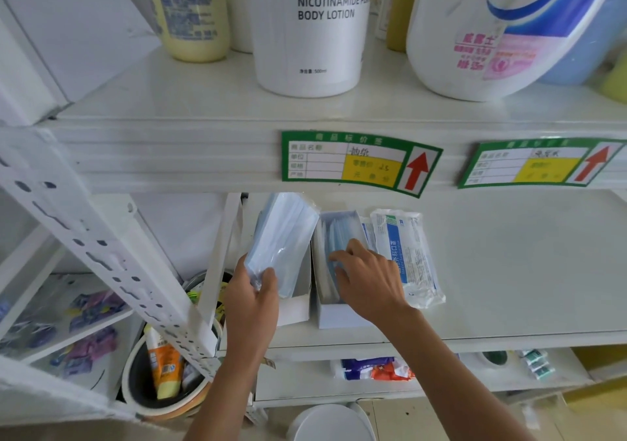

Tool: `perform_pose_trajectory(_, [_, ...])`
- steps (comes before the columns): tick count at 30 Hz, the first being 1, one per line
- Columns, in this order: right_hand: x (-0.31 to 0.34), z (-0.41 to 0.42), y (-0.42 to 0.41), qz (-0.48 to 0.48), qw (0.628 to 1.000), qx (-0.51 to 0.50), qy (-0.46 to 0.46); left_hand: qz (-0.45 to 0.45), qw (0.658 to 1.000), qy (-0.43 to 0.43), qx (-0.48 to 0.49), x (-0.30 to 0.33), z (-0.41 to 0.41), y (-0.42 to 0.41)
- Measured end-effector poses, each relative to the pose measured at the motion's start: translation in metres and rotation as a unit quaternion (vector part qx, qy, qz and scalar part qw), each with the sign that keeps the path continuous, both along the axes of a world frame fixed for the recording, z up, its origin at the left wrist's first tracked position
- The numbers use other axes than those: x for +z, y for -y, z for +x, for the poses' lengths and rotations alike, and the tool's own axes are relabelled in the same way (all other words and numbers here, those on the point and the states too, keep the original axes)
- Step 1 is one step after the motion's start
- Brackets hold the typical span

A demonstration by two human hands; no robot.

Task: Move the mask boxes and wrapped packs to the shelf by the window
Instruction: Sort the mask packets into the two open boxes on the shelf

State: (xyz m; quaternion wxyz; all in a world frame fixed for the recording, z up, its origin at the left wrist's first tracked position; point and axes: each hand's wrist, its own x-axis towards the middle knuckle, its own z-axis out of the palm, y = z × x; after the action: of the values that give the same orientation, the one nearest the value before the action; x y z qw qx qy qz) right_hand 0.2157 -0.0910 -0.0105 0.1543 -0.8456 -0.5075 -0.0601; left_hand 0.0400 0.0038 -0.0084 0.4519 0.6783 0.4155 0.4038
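Observation:
On the middle shelf stand two open white mask boxes side by side. My left hand grips a clear-wrapped stack of light blue masks, tilted over the left box. My right hand reaches into the right box, fingertips touching the blue masks inside. A wrapped pack with blue print lies flat just right of that box, partly under my right wrist.
The upper shelf carries a body lotion tub, a yellow bottle and a Walch jug. Green price tags sit on the shelf edge. A perforated white upright crosses at left. A bucket with a tube stands below.

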Motion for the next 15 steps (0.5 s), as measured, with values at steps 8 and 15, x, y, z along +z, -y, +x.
perform_pose_trajectory(8, [0.003,-0.015,-0.012,-0.027,0.998,-0.053,0.009,0.002,1.000,-0.007,0.011,0.002,-0.002,0.002])
perform_pose_trajectory(15, [0.000,-0.012,-0.002,-0.011,1.000,-0.023,-0.014,0.015,1.000,-0.005,0.018,0.001,-0.002,0.003])
